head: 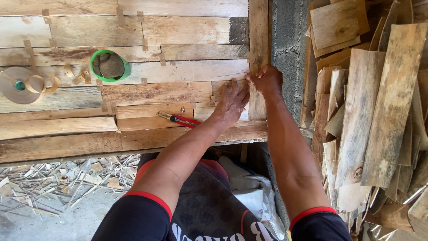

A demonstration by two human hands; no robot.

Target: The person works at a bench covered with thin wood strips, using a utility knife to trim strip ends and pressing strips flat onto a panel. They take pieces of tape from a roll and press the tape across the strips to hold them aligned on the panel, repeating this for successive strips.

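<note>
Up at the right end of the wooden sheet point(133, 93), both hands press flat and grasp nothing: the left hand point(231, 102) lies spread on a thin veneer strip point(225, 85), and the right hand point(266, 80), fingers curled, bears down just beside it against the upright board point(258, 31). Left of them lie a red-handled cutter point(180, 119), a green round tub point(110, 65) and a roll of brown tape point(18, 85) at the far left. Right of the grey block wall point(287, 44) a stack of veneer pieces point(374, 111) crowds the space, while open floor with wood scraps point(67, 178) lies below the near edge.
</note>
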